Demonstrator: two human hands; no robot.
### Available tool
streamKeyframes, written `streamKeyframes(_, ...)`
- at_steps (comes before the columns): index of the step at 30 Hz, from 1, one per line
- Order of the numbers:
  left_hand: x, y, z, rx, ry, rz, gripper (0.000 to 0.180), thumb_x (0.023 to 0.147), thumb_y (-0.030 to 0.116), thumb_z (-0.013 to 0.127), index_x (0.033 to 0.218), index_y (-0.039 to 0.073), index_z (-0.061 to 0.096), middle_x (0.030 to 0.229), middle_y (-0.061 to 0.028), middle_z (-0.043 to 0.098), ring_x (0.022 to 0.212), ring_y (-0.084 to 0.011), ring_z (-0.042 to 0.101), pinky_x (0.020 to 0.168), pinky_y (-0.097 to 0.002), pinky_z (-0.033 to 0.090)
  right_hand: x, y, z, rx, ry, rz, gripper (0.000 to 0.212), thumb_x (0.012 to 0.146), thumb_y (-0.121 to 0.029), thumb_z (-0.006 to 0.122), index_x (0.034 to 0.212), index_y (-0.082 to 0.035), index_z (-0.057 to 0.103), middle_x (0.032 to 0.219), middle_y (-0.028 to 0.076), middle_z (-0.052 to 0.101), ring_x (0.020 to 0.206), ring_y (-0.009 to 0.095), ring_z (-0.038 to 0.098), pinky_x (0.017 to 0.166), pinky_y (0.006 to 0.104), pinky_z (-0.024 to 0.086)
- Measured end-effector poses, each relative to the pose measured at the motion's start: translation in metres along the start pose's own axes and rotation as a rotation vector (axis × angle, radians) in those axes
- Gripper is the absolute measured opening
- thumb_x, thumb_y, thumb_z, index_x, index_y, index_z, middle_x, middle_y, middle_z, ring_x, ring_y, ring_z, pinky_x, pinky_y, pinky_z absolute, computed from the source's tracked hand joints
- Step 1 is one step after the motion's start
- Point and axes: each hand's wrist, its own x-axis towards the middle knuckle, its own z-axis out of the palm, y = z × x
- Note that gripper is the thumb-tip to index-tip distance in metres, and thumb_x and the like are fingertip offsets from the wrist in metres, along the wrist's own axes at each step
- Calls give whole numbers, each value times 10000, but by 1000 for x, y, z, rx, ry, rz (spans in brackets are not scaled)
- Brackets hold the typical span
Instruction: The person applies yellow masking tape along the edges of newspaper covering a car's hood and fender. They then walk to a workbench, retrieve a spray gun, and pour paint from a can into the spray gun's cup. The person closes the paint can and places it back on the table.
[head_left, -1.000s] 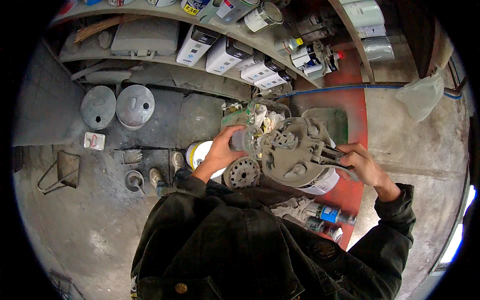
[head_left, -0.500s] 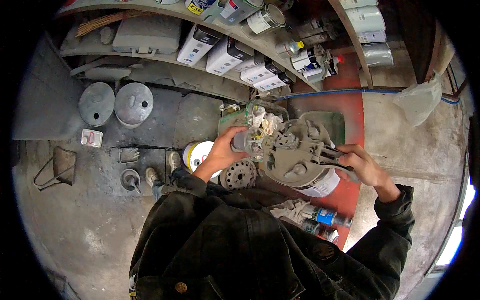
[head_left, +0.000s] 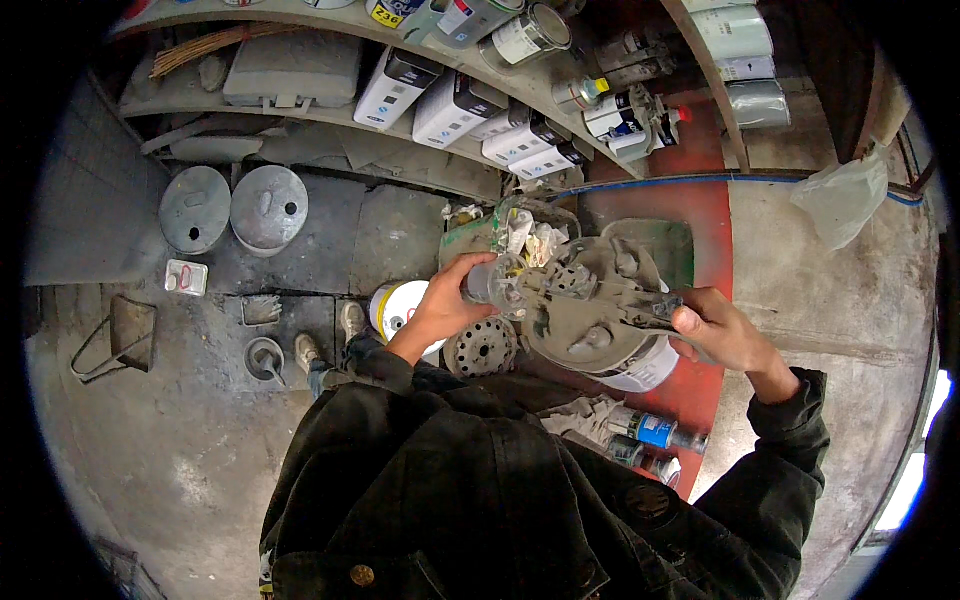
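Note:
A clear plastic cup (head_left: 490,284) is tilted in my left hand (head_left: 447,305), its fingers closed round the side. Its open end is beside the grey, paint-crusted lid (head_left: 560,335) on a white bucket (head_left: 648,368). This lid carries knobs and a round piece with holes (head_left: 572,281). My right hand (head_left: 725,328) is closed on the lid's handle (head_left: 655,308), at its right end, with the thumb on top. The cup's contents are too unclear to tell, and the fingers under the handle are partly hidden.
A bin with crumpled paper (head_left: 540,240) stands behind the cup. Near my left hand are a white pail (head_left: 400,308) and a perforated grey disc (head_left: 482,347). Cans (head_left: 655,430) lie on the red surface (head_left: 700,400). Shelves (head_left: 470,165) hold boxes and tins.
My right thumb and the handle's lever have shifted slightly, and the handle looks blurred now. The cup stays in almost the same place in my left hand.

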Motion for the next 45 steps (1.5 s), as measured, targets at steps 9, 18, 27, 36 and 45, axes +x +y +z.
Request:
streamKeyframes(9,2,2,0,-25,-34,-70,719,665,-18,815,1305,77,504,1246,-78,563,1133,-187,566,973,-330,474,5,6,-3,-27,8,-47,632,936,-602,483,704,-16,516,538,5,469,507,104,458,465,284,355)
streamKeyframes(18,5,-5,0,82,-58,-98,725,670,39,834,1309,58,491,1254,-96,564,1132,-187,570,967,-339,483,10,34,-5,22,8,-45,728,884,-707,454,883,17,526,593,9,478,537,92,464,480,258,368)
streamKeyframes(27,52,33,11,298,-169,-134,723,663,196,836,1294,72,507,1235,-118,582,1095,-277,589,932,-336,461,1,98,-9,314,209,-126,654,896,-636,523,673,-22,511,541,4,446,511,97,417,463,292,322)
streamKeyframes(36,116,18,62,435,-270,-153,710,655,215,839,1267,57,515,1219,-149,587,1138,-288,565,967,-357,443,-5,194,3,802,476,-45,496,892,-449,588,695,6,586,516,11,463,462,108,464,429,265,328)
streamKeyframes(45,164,7,61,127,-92,-186,683,749,74,794,1314,42,411,1263,-122,559,1170,-220,535,970,-359,454,75,352,44,1592,840,179,499,885,-491,470,651,-62,573,489,35,484,418,170,448,444,289,352)
